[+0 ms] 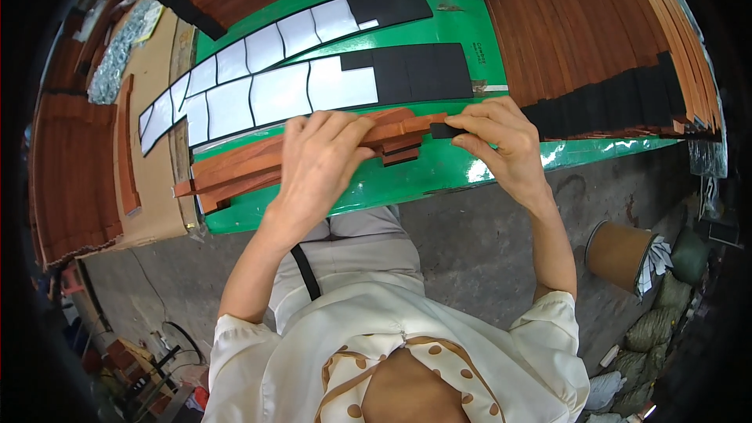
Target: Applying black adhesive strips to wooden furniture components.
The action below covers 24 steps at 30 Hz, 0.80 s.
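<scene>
Head view: wood strips are gripped by the left hand near the green table's front edge, black tab pinched by the right hand, seemingly touching wood; bare green shows along that edge.

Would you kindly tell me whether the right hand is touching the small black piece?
Touching: the head view shows the right hand pinching the small black piece between thumb and finger.

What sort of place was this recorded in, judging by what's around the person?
Probably a workshop or small production area: a tall stack of reddish-brown, wood-like strips, a green-topped worktable, and black sheets with white panels laid out on it.
</scene>
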Available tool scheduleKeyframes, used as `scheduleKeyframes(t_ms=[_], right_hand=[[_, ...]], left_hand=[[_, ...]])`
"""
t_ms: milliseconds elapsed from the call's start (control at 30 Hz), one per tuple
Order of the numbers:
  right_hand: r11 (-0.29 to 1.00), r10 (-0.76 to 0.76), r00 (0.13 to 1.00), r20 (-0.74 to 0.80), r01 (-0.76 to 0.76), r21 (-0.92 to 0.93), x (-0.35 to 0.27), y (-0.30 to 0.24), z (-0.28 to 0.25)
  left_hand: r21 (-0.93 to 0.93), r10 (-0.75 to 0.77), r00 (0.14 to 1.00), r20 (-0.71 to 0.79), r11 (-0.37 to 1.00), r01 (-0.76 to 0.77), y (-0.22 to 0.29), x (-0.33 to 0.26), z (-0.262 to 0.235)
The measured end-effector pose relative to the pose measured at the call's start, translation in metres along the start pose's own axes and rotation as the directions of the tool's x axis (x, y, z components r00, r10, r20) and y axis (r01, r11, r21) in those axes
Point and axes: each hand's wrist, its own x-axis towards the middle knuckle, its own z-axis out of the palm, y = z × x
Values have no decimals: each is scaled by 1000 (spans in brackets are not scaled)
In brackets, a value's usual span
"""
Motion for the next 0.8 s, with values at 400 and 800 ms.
scheduleKeyframes(t_ms=[400, 800], right_hand=[[991, 69, 985, 160, -86, 100, 19, 10, 17], [994, 45, 987, 156, -59, 88, 20, 12, 19]], left_hand=[[-271, -213, 973, -92, 945, 181, 18, 18, 29], [-264, -213, 972, -97, 947, 181, 19, 18, 28]])
